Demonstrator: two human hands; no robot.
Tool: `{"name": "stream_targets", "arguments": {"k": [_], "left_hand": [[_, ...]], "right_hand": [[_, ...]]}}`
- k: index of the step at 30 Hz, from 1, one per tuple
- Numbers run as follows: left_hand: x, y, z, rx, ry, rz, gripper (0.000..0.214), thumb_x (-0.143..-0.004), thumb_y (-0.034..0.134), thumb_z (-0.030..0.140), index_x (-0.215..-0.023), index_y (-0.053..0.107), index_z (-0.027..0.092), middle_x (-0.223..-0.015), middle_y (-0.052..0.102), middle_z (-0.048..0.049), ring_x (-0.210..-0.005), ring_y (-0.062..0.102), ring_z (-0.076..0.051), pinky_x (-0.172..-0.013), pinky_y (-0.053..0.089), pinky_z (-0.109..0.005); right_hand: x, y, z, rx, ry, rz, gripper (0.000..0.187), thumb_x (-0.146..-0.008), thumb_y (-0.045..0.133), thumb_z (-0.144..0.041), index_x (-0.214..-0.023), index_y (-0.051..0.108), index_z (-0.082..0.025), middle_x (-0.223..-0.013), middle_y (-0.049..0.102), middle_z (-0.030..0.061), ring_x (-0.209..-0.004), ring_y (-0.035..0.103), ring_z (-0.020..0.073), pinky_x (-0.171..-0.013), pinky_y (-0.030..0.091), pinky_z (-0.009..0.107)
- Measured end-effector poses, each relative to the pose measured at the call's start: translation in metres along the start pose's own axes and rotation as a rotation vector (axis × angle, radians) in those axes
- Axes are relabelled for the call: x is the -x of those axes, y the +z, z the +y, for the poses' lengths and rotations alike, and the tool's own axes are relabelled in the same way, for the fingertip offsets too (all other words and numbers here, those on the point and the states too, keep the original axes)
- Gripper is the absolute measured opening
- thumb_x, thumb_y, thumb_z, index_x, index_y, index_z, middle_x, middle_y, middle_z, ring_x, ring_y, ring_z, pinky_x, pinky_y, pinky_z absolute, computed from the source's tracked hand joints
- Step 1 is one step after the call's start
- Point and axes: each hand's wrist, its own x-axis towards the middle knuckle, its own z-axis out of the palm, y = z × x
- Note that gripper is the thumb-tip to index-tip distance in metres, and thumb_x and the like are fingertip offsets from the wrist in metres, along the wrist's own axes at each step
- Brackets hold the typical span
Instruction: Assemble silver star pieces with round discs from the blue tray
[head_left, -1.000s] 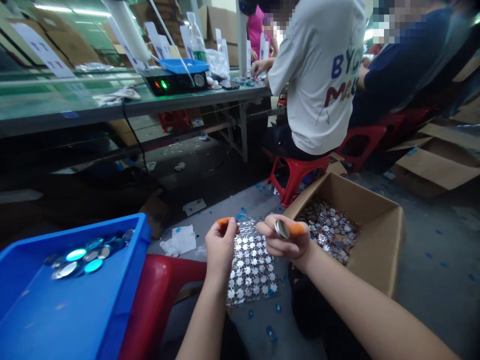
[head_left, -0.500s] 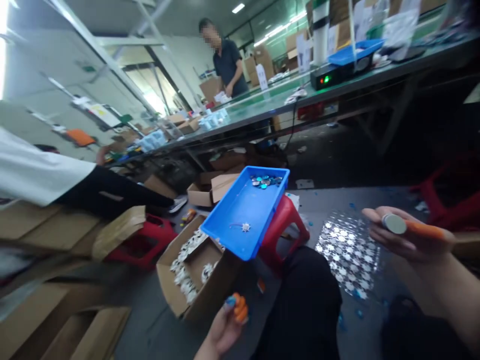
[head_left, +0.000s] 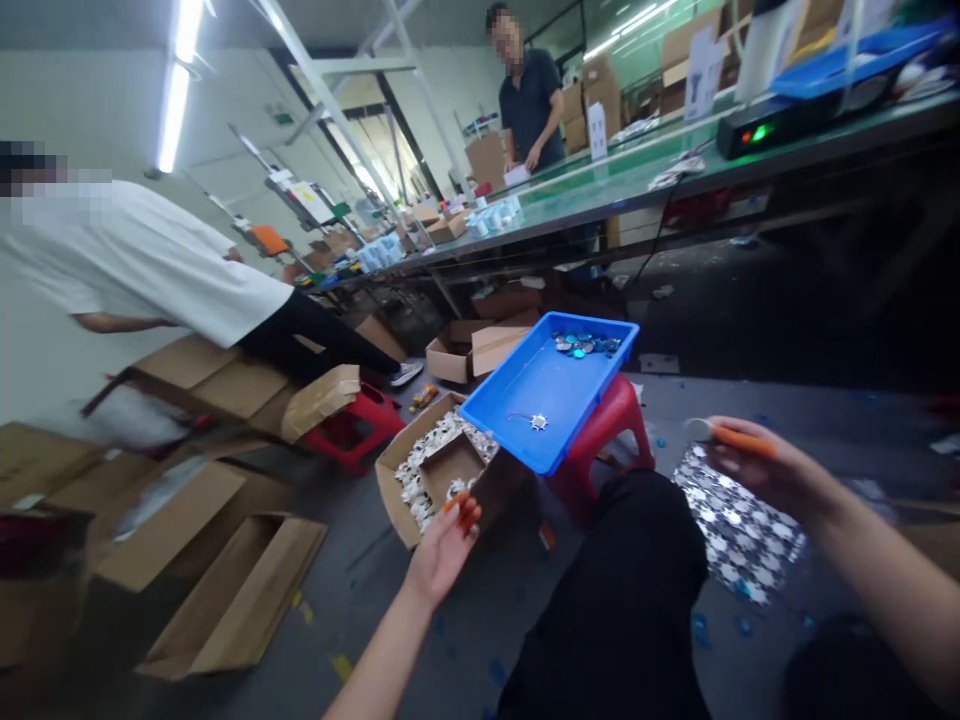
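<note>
My right hand (head_left: 780, 475), with orange finger covers, pinches a small round silvery disc (head_left: 698, 430) at its fingertips. Below that hand, a sheet of white star-shaped pieces (head_left: 739, 535) lies on the floor. My left hand (head_left: 439, 555), also with orange-covered fingertips, is palm up near the cardboard box of white pieces (head_left: 394, 500); its fingers are loosely apart and nothing shows in them. Between and beyond my hands is a blue tray (head_left: 514, 385) holding several round discs (head_left: 585, 345) at its far end and one star-shaped piece with a thin wire (head_left: 538, 422).
A red stool (head_left: 619, 420) supports the tray beside my knee. Open cardboard boxes (head_left: 240, 590) and another red stool (head_left: 356, 430) stand on the left. One person (head_left: 532, 100) works behind the long bench (head_left: 570, 205); another in white (head_left: 172, 260) leans at left.
My view has swung left, so the surroundings sit further right. The blue bit at my left fingertips no longer shows, and that hand has risen towards the box. My right hand still holds the disc.
</note>
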Motion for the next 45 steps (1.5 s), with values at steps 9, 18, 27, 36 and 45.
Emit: {"name": "stream_targets", "arguments": {"k": [9,18,27,36,45], "left_hand": [[0.011,0.174,0.067,-0.491,0.763,-0.436,0.030,-0.084,0.074,0.028,-0.114,0.075,0.028,-0.113,0.071,-0.0092,-0.104,0.066,-0.027,-0.097,0.052,-0.043],[-0.005,0.192,0.047,-0.525,0.699,-0.490,0.028,-0.084,0.076,0.029,-0.111,0.075,0.028,-0.112,0.072,-0.0075,-0.094,0.068,-0.023,-0.084,0.057,-0.036],[-0.038,0.156,0.042,-0.581,0.691,-0.381,0.034,-0.086,0.073,0.035,-0.118,0.072,0.025,-0.108,0.072,-0.0086,-0.094,0.070,-0.023,-0.088,0.056,-0.037],[-0.194,0.122,0.055,-1.011,0.824,-0.519,0.031,-0.075,0.072,0.030,-0.104,0.074,0.021,-0.093,0.072,-0.0089,-0.087,0.068,-0.025,-0.087,0.053,-0.037],[-0.243,0.141,0.033,-1.357,0.872,-0.816,0.037,-0.082,0.062,0.018,-0.118,0.068,0.020,-0.103,0.070,-0.0090,-0.097,0.067,-0.024,-0.093,0.050,-0.034]], "right_hand": [[0.010,0.067,0.028,-0.038,0.262,-0.341,0.040,-0.072,0.081,-0.051,-0.080,0.064,-0.016,-0.051,0.049,-0.0049,-0.045,0.041,0.0081,-0.048,0.027,0.023],[0.008,0.069,0.033,0.032,0.222,-0.449,0.040,-0.078,0.076,-0.054,-0.084,0.064,-0.016,-0.053,0.053,-0.0049,-0.045,0.042,0.0083,-0.048,0.032,0.022],[0.001,0.079,0.042,-0.007,0.276,-0.403,0.049,-0.078,0.076,-0.056,-0.105,0.065,-0.016,-0.056,0.056,-0.0048,-0.045,0.047,0.0087,-0.045,0.034,0.021],[-0.015,0.060,0.051,0.062,0.265,-0.268,0.049,-0.077,0.078,-0.052,-0.108,0.065,-0.015,-0.058,0.056,-0.0043,-0.045,0.048,0.0082,-0.041,0.033,0.020],[-0.017,0.051,0.054,0.070,0.281,-0.272,0.050,-0.078,0.077,-0.054,-0.109,0.064,-0.017,-0.066,0.058,-0.0029,-0.046,0.047,0.0067,-0.042,0.032,0.020]]}}
